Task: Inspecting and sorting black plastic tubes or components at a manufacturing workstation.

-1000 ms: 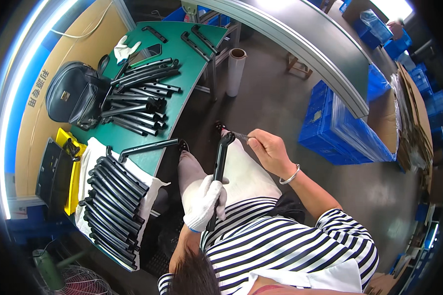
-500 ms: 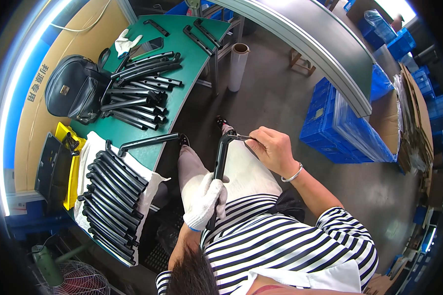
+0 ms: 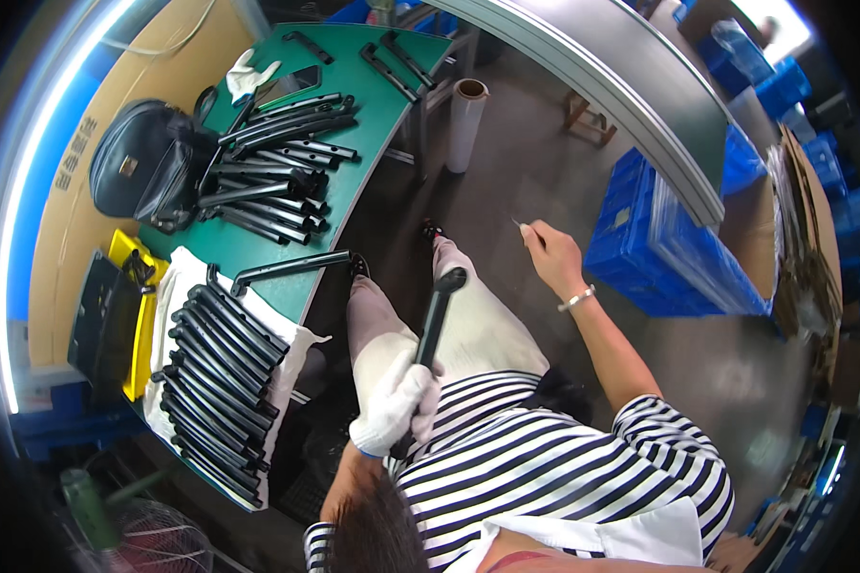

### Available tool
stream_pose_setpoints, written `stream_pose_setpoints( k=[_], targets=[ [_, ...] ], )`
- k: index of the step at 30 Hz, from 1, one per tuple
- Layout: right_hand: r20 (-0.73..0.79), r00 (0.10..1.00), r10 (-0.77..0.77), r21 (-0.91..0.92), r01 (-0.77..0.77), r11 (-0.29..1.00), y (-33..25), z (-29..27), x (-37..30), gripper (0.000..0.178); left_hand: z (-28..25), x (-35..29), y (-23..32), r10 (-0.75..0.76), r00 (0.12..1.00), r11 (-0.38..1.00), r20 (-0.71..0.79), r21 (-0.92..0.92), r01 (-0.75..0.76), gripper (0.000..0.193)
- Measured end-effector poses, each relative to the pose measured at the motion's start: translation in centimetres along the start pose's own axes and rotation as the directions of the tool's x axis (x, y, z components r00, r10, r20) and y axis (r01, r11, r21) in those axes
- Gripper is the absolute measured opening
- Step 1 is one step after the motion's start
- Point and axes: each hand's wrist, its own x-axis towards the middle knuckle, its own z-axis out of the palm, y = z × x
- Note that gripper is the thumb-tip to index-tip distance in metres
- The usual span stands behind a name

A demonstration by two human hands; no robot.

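My left hand (image 3: pixel 397 406), in a white knit glove, is wrapped round a black tube (image 3: pixel 434 320). The tube stands tilted over my lap, its bent, rounded end uppermost. Off to the right, apart from the tube, my bare right hand (image 3: pixel 552 254) pinches a thin metal tool (image 3: pixel 517 223). Only its slim tip shows past my fingers, so its exact kind is unclear. On the table to my left, a row of similar black tubes (image 3: pixel 222 368) lies on a white cloth (image 3: pixel 308 342). One bent tube (image 3: pixel 291 269) lies apart at the cloth's far end, jutting past the table edge.
The green table (image 3: pixel 373 124) carries a pile of black tubes (image 3: pixel 277 181), a black bag (image 3: pixel 143 158), a phone (image 3: pixel 294 84) and a white glove (image 3: pixel 248 74). Beyond stands a plastic-film roll (image 3: pixel 465 124). Blue crates (image 3: pixel 640 239) are at right; a fan (image 3: pixel 153 535) is near left.
My right hand has drawn the thin tool away from the tube's bent end, toward the right and away from me. The tube in my left hand has turned about its length.
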Motion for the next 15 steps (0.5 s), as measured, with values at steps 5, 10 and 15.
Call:
stream_pose_setpoints(
  k=[5, 10, 15],
  targets=[
    [0.135, 0.891, -0.433, 0.729, 0.207, 0.653, -1.6, 2.2, -0.8, 0.034, -1.6, 1.1, -1.5, -0.16, 0.985, 0.931, 0.064, -0.322, 0.172, 0.038],
    [0.519, 0.649, -0.556, 0.832, -0.233, 0.504, -4.3, 1.6, -0.5, 0.032, -2.3, 2.2, -2.3, -0.154, 0.938, 0.822, 0.311, -0.486, 0.296, 0.052],
    [0.663, 0.637, -0.393, 0.741, -0.483, 0.467, -5.8, 2.5, -0.2, 0.015, -3.8, 2.5, -2.2, -0.236, 0.958, 0.891, 0.165, -0.356, 0.281, 0.084]
  ],
)
